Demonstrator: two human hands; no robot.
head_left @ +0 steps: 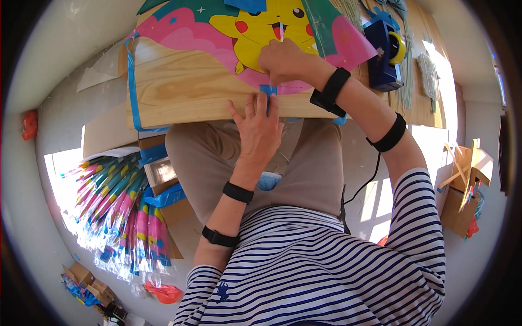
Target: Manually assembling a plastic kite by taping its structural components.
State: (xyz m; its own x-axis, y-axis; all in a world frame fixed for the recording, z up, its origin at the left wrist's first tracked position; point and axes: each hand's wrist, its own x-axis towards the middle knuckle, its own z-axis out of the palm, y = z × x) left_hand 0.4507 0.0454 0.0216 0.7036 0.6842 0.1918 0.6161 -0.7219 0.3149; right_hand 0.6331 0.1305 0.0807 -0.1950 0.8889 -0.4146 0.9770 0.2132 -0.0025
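Note:
A thin printed sheet (185, 22) in pink and green, with a yellow cartoon figure (253, 41), lies at the far side of the wooden tabletop (179, 81). Closed over the figure's lower part, my right hand (285, 61) grips a thin white stick (281, 31), whose upper end sticks out past the fist. My left hand (258, 130) reaches to the table's near edge with fingers stretched out. Its fingertips press on a small piece of blue tape (266, 88) just below the right fist. The lower part of the stick is hard to make out.
A dark blue tape dispenser (380, 60) with a yellow roll stands at the right, beside bundled thin sticks (408, 81). Blue tape (132, 92) runs along the table's left edge. Many bagged, folded printed sheets (119, 201) lie at lower left near a cardboard box (157, 171).

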